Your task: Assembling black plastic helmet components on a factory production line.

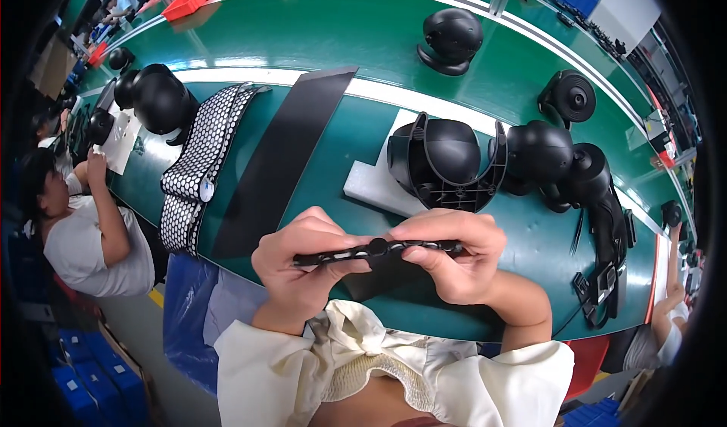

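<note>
Both of my hands hold one thin black bar-shaped part (378, 248), seen nearly edge-on, with a round bump at its middle and small light spots along it. My left hand (299, 256) pinches its left half between thumb and fingers. On the other half, my right hand (463, 254) grips in the same way. The part is raised above the near edge of the green table. Just beyond the hands, a black rounded housing (452, 151) with curved arms and a ribbed base rests on a white foam block (371, 188).
Left of my hands lie a long black sheet (282, 158) and a curling strip with white dots (216, 128). Black round units (539, 150) stand at the right, near black straps (606, 237). A red tray (188, 1) sits far left. A person (98, 237) works at my left.
</note>
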### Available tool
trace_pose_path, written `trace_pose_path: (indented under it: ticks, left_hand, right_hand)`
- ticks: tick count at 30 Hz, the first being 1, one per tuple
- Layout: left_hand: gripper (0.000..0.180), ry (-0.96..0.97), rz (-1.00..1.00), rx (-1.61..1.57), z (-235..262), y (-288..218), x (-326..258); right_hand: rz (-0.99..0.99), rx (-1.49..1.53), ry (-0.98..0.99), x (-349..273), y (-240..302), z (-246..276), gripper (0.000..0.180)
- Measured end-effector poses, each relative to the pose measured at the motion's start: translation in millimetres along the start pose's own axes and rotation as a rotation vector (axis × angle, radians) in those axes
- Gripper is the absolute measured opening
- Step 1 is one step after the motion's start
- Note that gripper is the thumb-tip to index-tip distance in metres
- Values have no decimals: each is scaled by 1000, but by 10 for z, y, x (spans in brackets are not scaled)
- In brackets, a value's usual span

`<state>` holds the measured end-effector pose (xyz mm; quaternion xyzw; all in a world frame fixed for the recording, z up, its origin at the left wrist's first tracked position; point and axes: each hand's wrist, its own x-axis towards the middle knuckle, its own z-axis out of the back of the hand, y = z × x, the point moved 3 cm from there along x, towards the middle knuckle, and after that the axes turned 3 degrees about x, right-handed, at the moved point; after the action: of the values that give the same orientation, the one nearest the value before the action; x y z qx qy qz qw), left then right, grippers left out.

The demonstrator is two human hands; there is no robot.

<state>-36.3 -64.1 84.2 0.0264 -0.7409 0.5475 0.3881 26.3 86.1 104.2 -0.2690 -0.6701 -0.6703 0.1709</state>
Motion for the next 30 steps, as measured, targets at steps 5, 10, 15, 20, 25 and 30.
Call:
trace_pose_path:
  ticks: [5, 10, 15, 20, 25, 30]
  left_hand:
    - [17, 38, 67, -26, -121, -72, 60]
    - [14, 65, 106, 346, -43, -112, -15]
    - [21, 150, 23, 448, -111, -149, -11]
    - [28, 115, -73, 437, -135, -109, -49]
    - [27, 136, -42, 462, -180, -113, -41]
    - [24, 128, -60, 521, -209, -111, -55]
  right_hand:
    - [10, 153, -125, -56, -85, 118, 18]
    - [-55, -402, 97, 188, 179, 198, 25]
    - [417, -776, 255, 186, 379, -52, 34]
    - [321, -832, 192, 78, 407, -91, 40]
    - [309, -890, 89, 5, 376, -106, 41]
    - [410, -950, -20, -64, 331, -79, 40]
